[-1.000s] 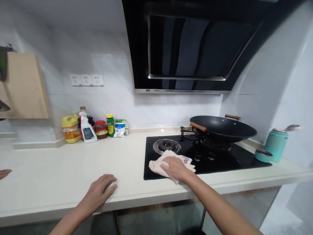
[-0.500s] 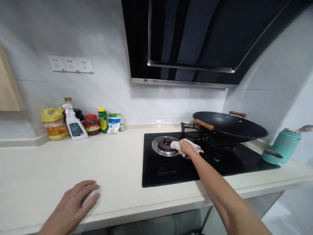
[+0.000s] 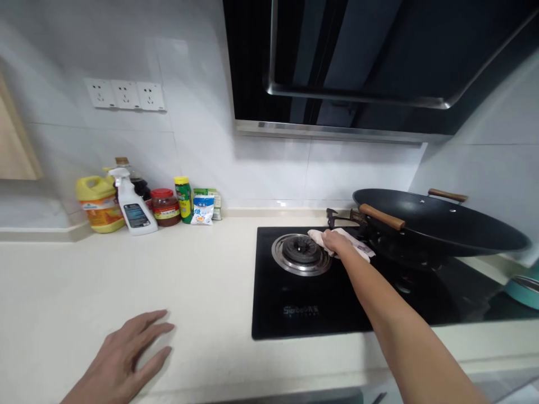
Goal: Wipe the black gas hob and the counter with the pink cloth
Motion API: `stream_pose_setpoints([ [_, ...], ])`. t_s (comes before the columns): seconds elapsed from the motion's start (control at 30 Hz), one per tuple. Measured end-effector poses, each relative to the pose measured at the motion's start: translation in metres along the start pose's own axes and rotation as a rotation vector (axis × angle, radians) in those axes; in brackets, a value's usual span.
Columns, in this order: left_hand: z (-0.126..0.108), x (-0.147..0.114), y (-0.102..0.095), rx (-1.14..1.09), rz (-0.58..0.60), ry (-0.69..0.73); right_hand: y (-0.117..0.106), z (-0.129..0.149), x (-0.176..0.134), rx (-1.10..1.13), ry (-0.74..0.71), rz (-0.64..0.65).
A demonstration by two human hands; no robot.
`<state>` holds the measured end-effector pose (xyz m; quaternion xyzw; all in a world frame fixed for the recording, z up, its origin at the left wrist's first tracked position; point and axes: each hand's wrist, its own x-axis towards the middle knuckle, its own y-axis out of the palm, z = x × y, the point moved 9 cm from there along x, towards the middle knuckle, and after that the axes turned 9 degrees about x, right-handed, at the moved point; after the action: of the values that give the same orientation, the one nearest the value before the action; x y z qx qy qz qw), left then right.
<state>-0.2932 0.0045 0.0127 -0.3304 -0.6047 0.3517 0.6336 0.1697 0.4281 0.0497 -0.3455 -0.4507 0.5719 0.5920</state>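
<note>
A pale pink cloth [image 3: 357, 245] is bunched under my right hand [image 3: 337, 241], which is closed on it. Hand and cloth rest on the black glass gas stove [image 3: 290, 297], at the right rim of the round left burner [image 3: 301, 253]. Part of the cloth trails out to the right, toward the wok [image 3: 433, 219]. My left hand [image 3: 126, 350] is over the white countertop [image 3: 202, 314], left of the stove, with its fingers apart and nothing in them.
The wok, with wooden handles, sits on the right burner. A removed pot stand [image 3: 337, 217] lies behind, beside it. A yellow jug [image 3: 100, 205], spray bottle [image 3: 133, 205], red-lidded jar [image 3: 165, 207] and seasoning packs line the wall. The range hood [image 3: 337, 73] hangs above; a teal bowl [image 3: 524, 290] is far right.
My right hand and the cloth have moved back along the burner's right side, away from me. The camera view has come closer. My left hand stays in about the same place.
</note>
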Motion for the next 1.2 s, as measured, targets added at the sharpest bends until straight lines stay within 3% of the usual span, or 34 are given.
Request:
stream_pose_setpoints([
  [0.1,-0.005,0.003,-0.002,-0.022,0.061,-0.022,0.006,-0.003,-0.020,-0.005,0.037,0.031],
  [0.27,-0.022,0.008,-0.012,-0.062,0.126,-0.067,0.003,-0.003,-0.081,-0.037,0.057,-0.003],
  [0.47,-0.038,0.006,-0.021,-0.073,0.168,-0.062,0.001,0.026,-0.174,-0.064,-0.120,0.018],
  [0.67,-0.048,0.004,-0.027,-0.097,0.151,-0.023,0.008,0.096,-0.270,-0.055,-0.347,-0.014],
  [0.83,-0.057,0.000,-0.036,-0.191,0.100,0.014,0.024,0.168,-0.322,0.020,-0.545,-0.016],
  [1.0,-0.030,-0.006,-0.053,-0.394,-0.115,-0.208,0.052,0.248,-0.347,0.206,-0.753,0.067],
  [1.2,-0.010,-0.018,-0.063,-0.508,-0.325,-0.349,0.077,0.332,-0.347,0.383,-0.670,0.200],
])
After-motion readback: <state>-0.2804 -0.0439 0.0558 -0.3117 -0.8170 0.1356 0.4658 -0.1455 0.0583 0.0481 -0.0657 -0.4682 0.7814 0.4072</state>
